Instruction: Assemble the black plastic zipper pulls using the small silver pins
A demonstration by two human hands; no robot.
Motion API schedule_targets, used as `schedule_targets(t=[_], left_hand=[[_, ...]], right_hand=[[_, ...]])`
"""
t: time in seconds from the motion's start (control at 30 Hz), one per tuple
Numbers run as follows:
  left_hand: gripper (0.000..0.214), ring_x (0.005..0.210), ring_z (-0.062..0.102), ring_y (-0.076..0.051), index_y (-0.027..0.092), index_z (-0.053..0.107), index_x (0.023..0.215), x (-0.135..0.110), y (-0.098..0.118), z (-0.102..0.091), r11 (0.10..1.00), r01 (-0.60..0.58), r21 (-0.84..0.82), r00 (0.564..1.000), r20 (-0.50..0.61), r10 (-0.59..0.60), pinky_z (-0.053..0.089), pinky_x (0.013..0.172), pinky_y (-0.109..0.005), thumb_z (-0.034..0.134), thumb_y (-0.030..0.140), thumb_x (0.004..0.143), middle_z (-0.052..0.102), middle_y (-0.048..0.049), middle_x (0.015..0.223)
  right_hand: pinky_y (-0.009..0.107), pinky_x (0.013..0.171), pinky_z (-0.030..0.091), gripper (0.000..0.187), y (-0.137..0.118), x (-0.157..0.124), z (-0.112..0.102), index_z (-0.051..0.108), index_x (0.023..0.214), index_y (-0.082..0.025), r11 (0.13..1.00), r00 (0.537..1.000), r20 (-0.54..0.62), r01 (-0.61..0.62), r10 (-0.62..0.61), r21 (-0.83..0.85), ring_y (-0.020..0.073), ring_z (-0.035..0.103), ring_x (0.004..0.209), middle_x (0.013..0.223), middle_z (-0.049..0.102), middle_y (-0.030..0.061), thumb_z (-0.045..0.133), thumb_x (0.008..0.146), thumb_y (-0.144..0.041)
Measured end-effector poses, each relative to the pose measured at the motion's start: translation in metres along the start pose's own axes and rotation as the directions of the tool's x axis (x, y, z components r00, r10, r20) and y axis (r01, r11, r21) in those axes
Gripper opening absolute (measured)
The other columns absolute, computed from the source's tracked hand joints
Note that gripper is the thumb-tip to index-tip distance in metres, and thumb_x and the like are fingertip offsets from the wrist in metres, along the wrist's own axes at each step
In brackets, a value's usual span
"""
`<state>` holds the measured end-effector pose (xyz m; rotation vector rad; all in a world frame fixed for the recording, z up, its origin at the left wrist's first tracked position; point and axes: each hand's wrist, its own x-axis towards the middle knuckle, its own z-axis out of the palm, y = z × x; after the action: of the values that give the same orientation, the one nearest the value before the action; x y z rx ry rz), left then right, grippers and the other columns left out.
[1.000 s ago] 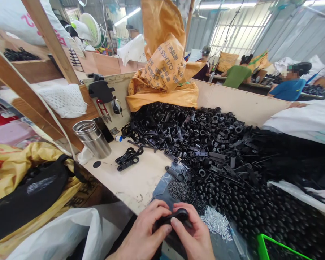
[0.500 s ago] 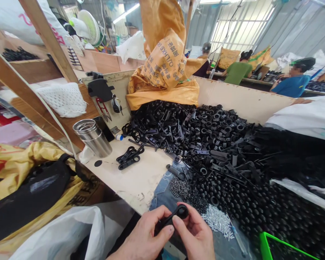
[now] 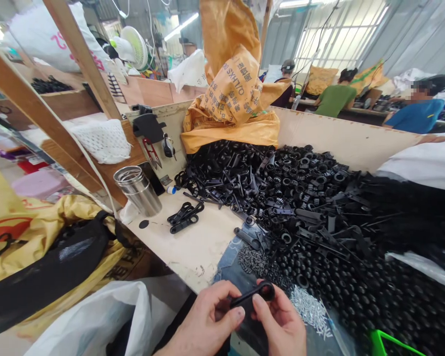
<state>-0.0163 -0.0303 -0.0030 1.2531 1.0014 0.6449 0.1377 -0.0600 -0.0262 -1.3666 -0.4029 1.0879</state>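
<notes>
At the bottom of the view my left hand and my right hand pinch one black plastic part, a flat arm with a ring at its right end. Thumbs and fingers of both hands close on it. Just beyond lies a blue cloth with small grey screws and silvery pins on it. A big heap of black plastic parts fills the table behind and to the right.
A steel cup and three loose black arms sit on the pale table. An orange sack hangs at the back. Yellow and white bags crowd the left. A green tray corner shows lower right. Other people work behind.
The black part has tilted so its ring end points up to the right. Both hands have shifted slightly right in the view as the camera turned.
</notes>
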Motion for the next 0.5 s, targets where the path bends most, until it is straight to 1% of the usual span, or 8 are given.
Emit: schedule_targets(t=[0.07,0.13,0.2,0.3,0.33,0.4,0.5], left_hand=[[0.036,0.069,0.057,-0.014,0.018,0.064,0.096,0.000,-0.005,0.003,0.996,0.009,-0.090,0.999,0.031,-0.006,0.048,0.063,-0.024,0.065,0.054,0.092,0.060,0.0004,0.078],[0.040,0.068,0.055,-0.014,0.019,0.061,0.095,-0.001,-0.008,0.005,0.993,-0.006,-0.121,0.999,0.035,0.011,0.048,0.062,-0.024,0.064,0.058,0.092,0.058,0.0008,0.077],[0.041,0.071,0.056,-0.015,0.019,0.061,0.097,-0.002,-0.010,0.005,0.998,-0.024,-0.061,1.000,0.018,0.026,0.049,0.063,-0.024,0.059,0.061,0.094,0.060,-0.0009,0.081],[0.047,0.070,0.060,-0.017,0.020,0.064,0.108,-0.005,-0.009,0.005,0.993,0.038,0.112,0.999,0.029,-0.042,0.050,0.065,-0.026,0.050,0.064,0.097,0.065,-0.0033,0.083],[0.049,0.071,0.061,-0.018,0.021,0.065,0.111,-0.006,-0.009,0.005,0.985,0.056,0.164,0.998,0.016,-0.059,0.051,0.067,-0.027,0.049,0.065,0.096,0.067,-0.0040,0.085],[0.048,0.079,0.064,-0.021,0.023,0.070,0.109,-0.010,-0.009,0.006,0.972,0.066,0.226,0.997,-0.041,-0.058,0.053,0.077,-0.029,0.054,0.066,0.093,0.071,-0.0056,0.090],[0.039,0.097,0.067,-0.028,0.028,0.076,0.101,-0.016,-0.015,0.008,0.980,0.038,0.194,0.992,-0.125,-0.013,0.052,0.095,-0.033,0.062,0.062,0.088,0.075,-0.0071,0.100]], right_hand=[[0.023,0.061,0.057,0.059,0.004,0.000,0.000,0.079,0.100,-0.018,1.000,1.000,0.015,-0.003,0.002,0.031,0.0161,0.067,0.071,0.090,0.077,0.0067,0.096,0.058,-0.057],[0.020,0.060,0.054,0.057,0.007,0.001,0.000,0.080,0.099,-0.019,0.998,0.999,0.040,-0.012,0.010,0.054,0.0117,0.062,0.064,0.081,0.075,0.0030,0.095,0.060,-0.056],[0.018,0.057,0.051,0.054,0.010,0.001,0.000,0.080,0.095,-0.019,0.998,0.998,0.052,-0.028,0.025,0.062,0.0091,0.057,0.058,0.071,0.070,-0.0003,0.095,0.061,-0.057],[0.019,0.054,0.049,0.055,0.013,0.001,-0.001,0.080,0.090,-0.017,0.997,0.999,0.029,-0.038,0.036,0.062,0.0093,0.056,0.055,0.067,0.066,-0.0015,0.095,0.058,-0.059],[0.019,0.053,0.049,0.056,0.014,0.001,-0.001,0.079,0.088,-0.017,0.997,0.999,0.019,-0.037,0.036,0.062,0.0091,0.055,0.054,0.067,0.066,-0.0014,0.095,0.056,-0.060],[0.019,0.052,0.048,0.057,0.016,0.001,-0.002,0.080,0.088,-0.017,0.996,0.999,0.017,-0.046,0.045,0.073,0.0086,0.054,0.054,0.067,0.066,-0.0016,0.096,0.054,-0.060],[0.017,0.051,0.047,0.056,0.019,0.000,-0.003,0.081,0.093,-0.018,0.993,0.996,0.053,-0.075,0.070,0.087,0.0073,0.051,0.051,0.065,0.065,-0.0026,0.095,0.058,-0.059]])
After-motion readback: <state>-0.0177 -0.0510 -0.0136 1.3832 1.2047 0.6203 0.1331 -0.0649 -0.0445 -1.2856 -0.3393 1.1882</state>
